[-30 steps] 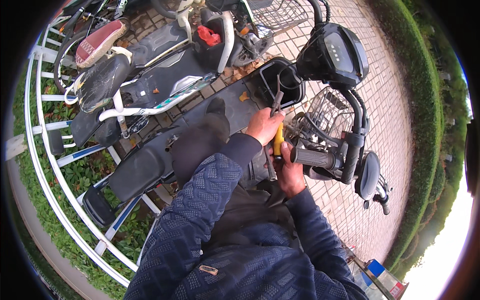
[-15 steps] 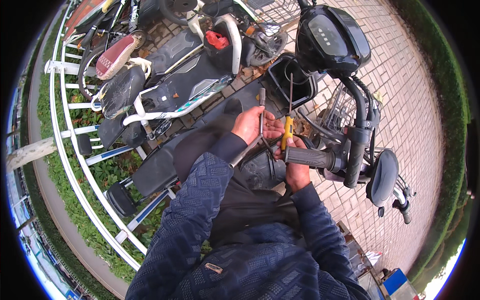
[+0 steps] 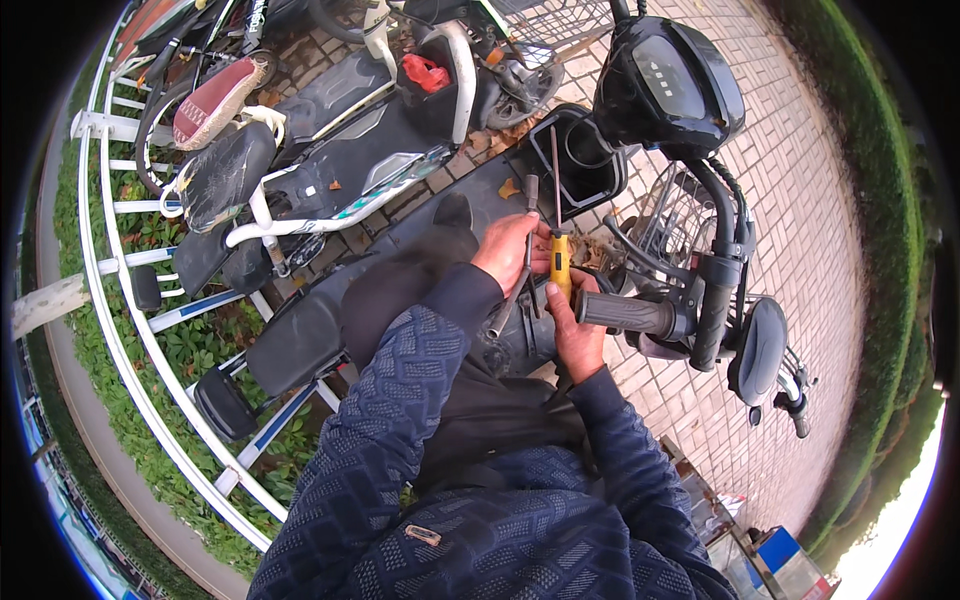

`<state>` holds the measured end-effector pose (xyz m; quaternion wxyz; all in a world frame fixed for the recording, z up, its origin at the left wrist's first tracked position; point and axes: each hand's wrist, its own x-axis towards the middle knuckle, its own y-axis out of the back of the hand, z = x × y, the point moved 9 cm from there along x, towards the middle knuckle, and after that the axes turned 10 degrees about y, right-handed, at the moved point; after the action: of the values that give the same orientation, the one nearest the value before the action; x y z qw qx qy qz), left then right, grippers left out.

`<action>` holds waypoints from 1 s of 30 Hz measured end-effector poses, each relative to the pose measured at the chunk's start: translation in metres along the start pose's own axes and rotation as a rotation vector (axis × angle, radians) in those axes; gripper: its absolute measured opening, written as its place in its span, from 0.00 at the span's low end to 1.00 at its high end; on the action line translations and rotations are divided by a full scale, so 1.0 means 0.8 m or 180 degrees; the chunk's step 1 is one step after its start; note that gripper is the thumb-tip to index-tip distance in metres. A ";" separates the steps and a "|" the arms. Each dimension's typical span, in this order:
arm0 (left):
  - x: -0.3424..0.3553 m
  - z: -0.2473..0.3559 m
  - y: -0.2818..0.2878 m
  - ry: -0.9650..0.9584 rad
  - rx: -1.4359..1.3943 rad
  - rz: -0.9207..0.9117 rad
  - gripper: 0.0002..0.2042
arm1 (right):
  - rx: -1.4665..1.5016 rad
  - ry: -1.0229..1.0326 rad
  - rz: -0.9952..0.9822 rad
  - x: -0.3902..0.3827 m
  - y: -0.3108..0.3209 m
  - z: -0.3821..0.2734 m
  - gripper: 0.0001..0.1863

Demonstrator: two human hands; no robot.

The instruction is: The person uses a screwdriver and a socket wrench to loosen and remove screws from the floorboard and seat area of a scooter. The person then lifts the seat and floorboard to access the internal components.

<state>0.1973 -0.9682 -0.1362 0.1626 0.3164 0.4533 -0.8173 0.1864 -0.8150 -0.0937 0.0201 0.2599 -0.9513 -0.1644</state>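
My left hand (image 3: 502,250) is closed on a dark metal socket wrench (image 3: 526,262) with several arms, one socket end pointing away from me and another toward my lap. In my right hand (image 3: 578,335) is a screwdriver (image 3: 561,262) with a yellow handle and a long thin shaft pointing away. The fingers of both hands meet around the tools, so some fingertips are hidden. Just right of my right hand is the black handlebar grip (image 3: 630,313) of an electric scooter. Below the hands lies its dark footboard (image 3: 478,205), partly covered by my leg.
A black open basket (image 3: 580,165) stands beyond the hands, beside the scooter's black display housing (image 3: 668,85). Parked scooters crowd the left, one with a white frame (image 3: 340,220) and a red bag (image 3: 425,73). A white railing (image 3: 120,310) borders the plants; brick paving (image 3: 800,230) spreads right.
The screwdriver has shifted left and its shaft tips slightly left. The wrench has turned in my left hand, and the two hands are closer together. The view has shifted slightly.
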 end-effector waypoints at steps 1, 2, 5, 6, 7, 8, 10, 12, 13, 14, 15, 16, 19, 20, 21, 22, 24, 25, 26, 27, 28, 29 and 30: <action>-0.001 -0.002 -0.002 -0.0015 -0.0009 -0.0049 0.19 | -0.0235 0.0268 -0.0007 -0.001 0.000 -0.013 0.16; -0.002 -0.003 -0.005 -0.0045 -0.0014 -0.0114 0.19 | -0.0337 0.0469 -0.0092 -0.001 -0.003 -0.024 0.16; 0.000 -0.010 -0.012 0.0089 0.0205 -0.0210 0.14 | -0.0677 0.0961 -0.0426 -0.002 -0.008 -0.053 0.17; 0.000 -0.012 -0.015 0.0122 0.0408 -0.0264 0.13 | -0.0580 0.0979 -0.0455 0.000 -0.005 -0.056 0.17; -0.001 -0.017 -0.010 0.0250 0.0188 -0.0177 0.11 | -0.0508 0.1046 -0.0555 0.003 -0.004 -0.060 0.16; 0.000 -0.019 -0.008 0.0308 0.0180 -0.0143 0.10 | -0.0353 0.1199 -0.0496 0.006 0.001 -0.066 0.16; 0.001 -0.025 -0.007 0.0438 0.0128 -0.0109 0.08 | 0.0420 0.0205 -0.0037 0.017 0.016 -0.029 0.14; 0.004 -0.023 -0.008 0.0314 0.0326 -0.0079 0.06 | 0.0330 0.0269 -0.0017 0.028 0.018 -0.023 0.12; 0.005 -0.021 -0.010 0.0216 0.0420 -0.0108 0.05 | -0.0031 0.0325 0.0025 0.031 0.021 -0.021 0.12; 0.006 -0.020 -0.013 0.0114 0.0508 -0.0131 0.04 | -0.0375 0.0394 0.0041 0.035 0.023 -0.020 0.11; 0.007 -0.024 -0.015 0.0128 0.0489 -0.0155 0.04 | -0.0707 0.0518 0.0048 0.038 0.024 -0.021 0.11; 0.008 -0.028 -0.017 0.0168 0.0526 -0.0196 0.04 | -0.0556 0.0239 0.0063 0.041 0.025 -0.008 0.11; 0.011 -0.036 -0.020 0.0214 0.0602 -0.0181 0.04 | -0.0452 -0.0049 -0.0005 0.050 0.027 0.012 0.10; 0.012 -0.036 -0.018 0.0227 0.0658 -0.0094 0.04 | -0.0161 -0.0159 -0.0081 0.050 0.024 0.021 0.09; 0.012 -0.035 -0.017 0.0239 0.0713 -0.0012 0.05 | 0.0115 -0.0289 -0.0139 0.050 0.022 0.031 0.09; 0.013 -0.033 -0.016 0.0248 0.0771 0.0066 0.05 | 0.0468 -0.0278 -0.0205 0.050 0.020 0.038 0.09; 0.010 -0.012 -0.004 -0.0033 0.1252 0.0757 0.05 | 0.1248 -0.1016 -0.0020 0.039 0.019 0.084 0.09; 0.006 0.000 0.000 -0.0181 0.1478 0.1086 0.05 | 0.1362 -0.1137 0.0068 0.037 0.022 0.104 0.09; 0.000 0.015 -0.004 -0.0461 0.1653 0.1226 0.05 | 0.1569 -0.1143 0.0105 0.035 0.022 0.122 0.08; -0.007 0.033 -0.008 -0.0756 0.1827 0.1346 0.05 | 0.1608 -0.1415 0.0104 0.029 0.018 0.151 0.09; -0.014 0.049 -0.013 -0.1026 0.2028 0.1483 0.05 | 0.1597 -0.1714 0.0037 0.020 0.013 0.180 0.08; -0.018 0.060 -0.019 -0.1198 0.2038 0.1527 0.06 | 0.1748 -0.2104 0.0040 0.007 0.005 0.210 0.07; -0.020 0.061 -0.021 -0.1104 0.1863 0.1491 0.06 | 0.1855 -0.2508 0.0088 -0.008 -0.002 0.240 0.07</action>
<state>0.1821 -1.0008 -0.0956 0.3214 0.3014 0.0834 -0.8938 0.1691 -0.7552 -0.2753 -0.4129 0.1601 -0.8963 0.0231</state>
